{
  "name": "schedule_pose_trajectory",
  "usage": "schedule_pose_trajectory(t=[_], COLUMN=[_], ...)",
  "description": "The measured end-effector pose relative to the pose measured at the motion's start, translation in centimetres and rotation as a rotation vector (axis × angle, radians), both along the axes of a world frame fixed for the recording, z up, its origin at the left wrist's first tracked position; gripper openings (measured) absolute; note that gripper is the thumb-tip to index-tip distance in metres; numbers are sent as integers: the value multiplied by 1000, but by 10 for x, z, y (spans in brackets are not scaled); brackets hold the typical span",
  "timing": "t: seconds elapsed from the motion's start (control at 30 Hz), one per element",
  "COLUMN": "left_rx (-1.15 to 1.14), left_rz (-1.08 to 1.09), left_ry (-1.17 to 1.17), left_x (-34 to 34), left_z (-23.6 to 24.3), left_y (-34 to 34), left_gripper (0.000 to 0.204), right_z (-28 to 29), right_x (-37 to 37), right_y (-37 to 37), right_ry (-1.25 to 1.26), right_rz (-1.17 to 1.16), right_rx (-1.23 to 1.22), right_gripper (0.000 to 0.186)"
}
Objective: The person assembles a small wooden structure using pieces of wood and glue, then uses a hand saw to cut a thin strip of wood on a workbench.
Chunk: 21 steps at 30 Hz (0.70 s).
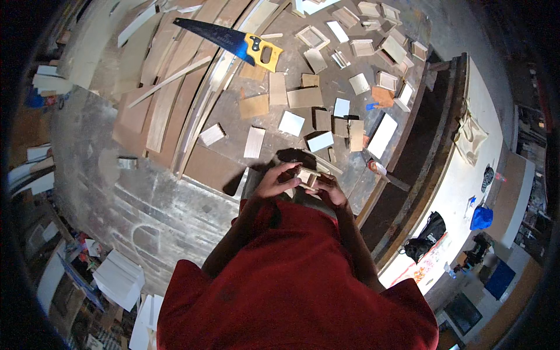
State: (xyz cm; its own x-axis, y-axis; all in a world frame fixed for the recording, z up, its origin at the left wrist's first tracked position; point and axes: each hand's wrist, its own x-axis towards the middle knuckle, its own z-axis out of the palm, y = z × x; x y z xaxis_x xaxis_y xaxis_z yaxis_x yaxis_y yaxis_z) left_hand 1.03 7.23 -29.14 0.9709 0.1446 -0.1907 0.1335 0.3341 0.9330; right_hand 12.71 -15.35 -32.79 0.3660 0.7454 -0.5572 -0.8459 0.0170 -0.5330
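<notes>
Close in front of my body I hold a small open wooden box frame (pixel 307 178) between both hands. My left hand (pixel 279 181) grips its left side, the thumb and fingers closed on it. On the opposite side my right hand (pixel 328 190) has its fingers wrapped round the frame's edge. The parts of the frame under my fingers are hidden. Just beyond my hands, flat wood pieces lie on the floor, among them a pale rectangular one (pixel 254 142) and a white-faced one (pixel 319 142).
A handsaw (pixel 233 44) with a yellow handle rests across long boards (pixel 169 105) at the upper left. Several small box frames (pixel 313 37) are scattered at the far right. A long bench (pixel 461 157) runs along my right, with a black bag (pixel 429 236) on it. A glue bottle (pixel 377 167) lies nearby.
</notes>
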Motion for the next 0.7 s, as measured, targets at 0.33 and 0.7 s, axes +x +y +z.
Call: schedule_pose_trajectory(t=[0.33,0.7], left_rx=[166,193], left_rz=[-4,35], left_ry=[336,353], left_x=[-1,6], left_z=[-33,-73], left_y=[-1,-3], left_gripper=[48,57], right_z=[-35,-53], right_x=[-4,-9], right_y=[2,8], right_ry=[-340,-397], right_rz=[167,-24], right_rx=[-95,-355], right_gripper=[29,22])
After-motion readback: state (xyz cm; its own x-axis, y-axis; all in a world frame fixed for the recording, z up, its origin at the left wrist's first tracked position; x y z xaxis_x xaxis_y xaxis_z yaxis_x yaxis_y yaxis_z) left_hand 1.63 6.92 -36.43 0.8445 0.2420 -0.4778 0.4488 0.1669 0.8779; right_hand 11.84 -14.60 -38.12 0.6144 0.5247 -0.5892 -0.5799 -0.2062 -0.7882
